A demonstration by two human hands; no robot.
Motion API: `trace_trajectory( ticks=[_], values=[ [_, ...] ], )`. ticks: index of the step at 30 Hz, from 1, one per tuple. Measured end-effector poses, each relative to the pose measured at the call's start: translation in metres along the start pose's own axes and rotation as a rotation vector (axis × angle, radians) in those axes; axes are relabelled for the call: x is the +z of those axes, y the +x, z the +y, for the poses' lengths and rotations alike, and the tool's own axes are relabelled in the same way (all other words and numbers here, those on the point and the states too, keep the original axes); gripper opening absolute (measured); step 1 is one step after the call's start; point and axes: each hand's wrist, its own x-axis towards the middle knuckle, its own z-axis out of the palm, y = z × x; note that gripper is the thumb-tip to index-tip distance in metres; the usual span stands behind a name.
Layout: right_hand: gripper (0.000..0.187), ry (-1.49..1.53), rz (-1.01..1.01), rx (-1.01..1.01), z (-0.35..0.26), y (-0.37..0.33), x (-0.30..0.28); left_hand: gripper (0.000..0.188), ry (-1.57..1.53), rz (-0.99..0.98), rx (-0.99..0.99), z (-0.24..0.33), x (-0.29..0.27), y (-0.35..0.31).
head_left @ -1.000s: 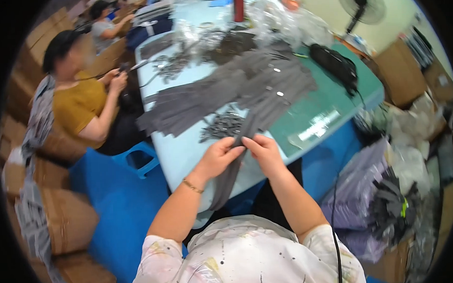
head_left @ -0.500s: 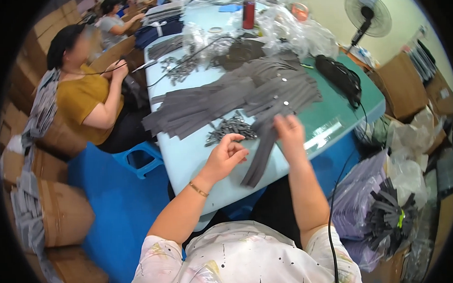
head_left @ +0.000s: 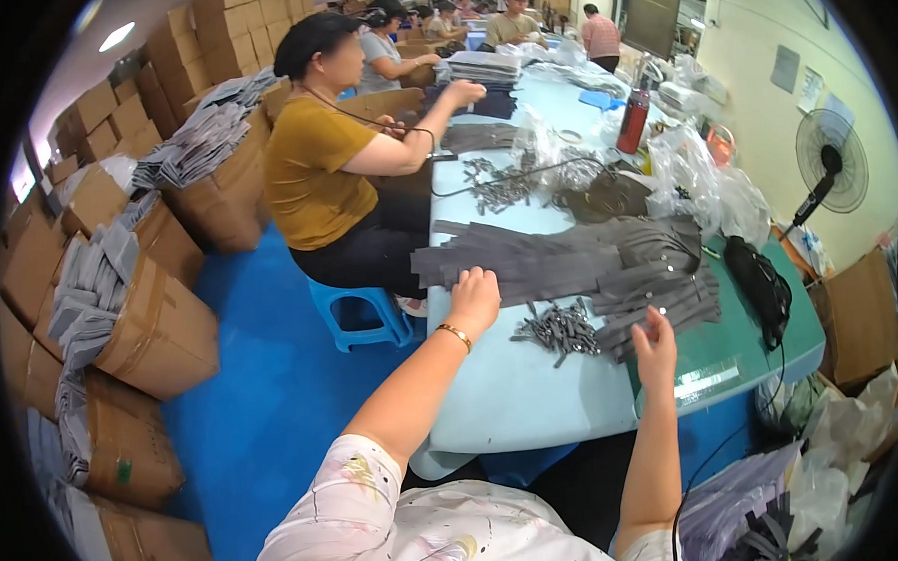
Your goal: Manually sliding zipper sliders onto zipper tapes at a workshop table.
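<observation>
Dark grey flat fabric strips (head_left: 537,262) lie in a broad overlapping layer across the table. At their left near end is my left hand (head_left: 476,304), its fingers curled down over the strips and the fingertips hidden. A second bunch of grey strips (head_left: 657,291) is fanned out on the right, with small round shiny pieces on it. My right hand (head_left: 656,347) is at the near edge of this bunch, its fingers bent and apart with nothing visible in them. Between my hands sits a heap of small dark pieces with shiny metal parts (head_left: 558,331).
A co-worker in a mustard top (head_left: 319,171) sits on a blue stool (head_left: 356,318) at the table's left side. Behind the strips are clear plastic bags (head_left: 687,168), a red bottle (head_left: 633,123) and a black pouch (head_left: 756,280). Cartons of grey pieces (head_left: 163,315) line the left.
My view has swung up and left. My left hand has moved from beside the small heap to the strips' left end. The strip at my right hand no longer stretches toward me.
</observation>
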Motion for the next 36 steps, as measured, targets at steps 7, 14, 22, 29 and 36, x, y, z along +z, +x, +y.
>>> trace_trajectory(
  ticks=[7,14,22,29,36],
  values=[
    [0.031,0.162,-0.215,0.024,-0.046,-0.034,0.027,0.020,0.064,0.159,0.140,-0.006,-0.021,0.005],
    [0.042,0.919,-0.583,0.581,-0.113,-0.033,0.068,0.009,-0.082,0.457,0.384,0.046,-0.112,-0.040],
    [0.028,0.937,-0.710,0.455,-0.138,-0.040,0.087,0.028,-0.644,0.243,0.559,0.058,-0.099,-0.137],
    [0.024,0.668,-1.217,0.408,-0.139,-0.086,0.067,0.038,-2.032,-0.345,-0.325,0.032,-0.103,-0.098],
    [0.037,0.347,-0.981,0.158,-0.119,-0.091,0.064,0.022,-1.800,-0.296,-0.283,0.032,-0.100,-0.081]
  ],
)
